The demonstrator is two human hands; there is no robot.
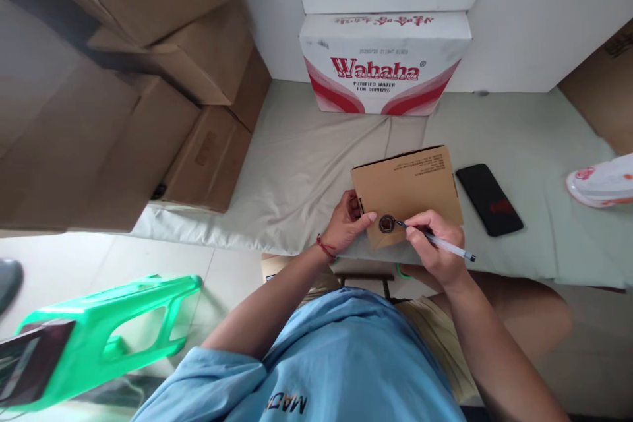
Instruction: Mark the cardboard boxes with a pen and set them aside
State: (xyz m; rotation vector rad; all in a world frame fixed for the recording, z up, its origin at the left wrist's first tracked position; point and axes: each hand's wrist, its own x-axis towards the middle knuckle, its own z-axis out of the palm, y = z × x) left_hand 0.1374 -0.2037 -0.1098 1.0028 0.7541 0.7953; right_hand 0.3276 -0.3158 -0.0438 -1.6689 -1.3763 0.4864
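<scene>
A flat brown cardboard box (408, 188) with small black print lies on a pale sheet-covered surface (297, 165) in front of me. My left hand (346, 221), a red cord on its wrist, grips the box's near left corner. My right hand (438, 244) is closed round a white pen (445, 246), whose tip touches a small dark round object (386, 223) lying on the box's near edge.
A black phone (488, 199) lies right of the box. A white Wahaha water carton (386, 62) stands behind it. Brown cartons (148, 79) are stacked at left. A green plastic stool (109, 336) stands low left, a white shoe (601, 181) far right.
</scene>
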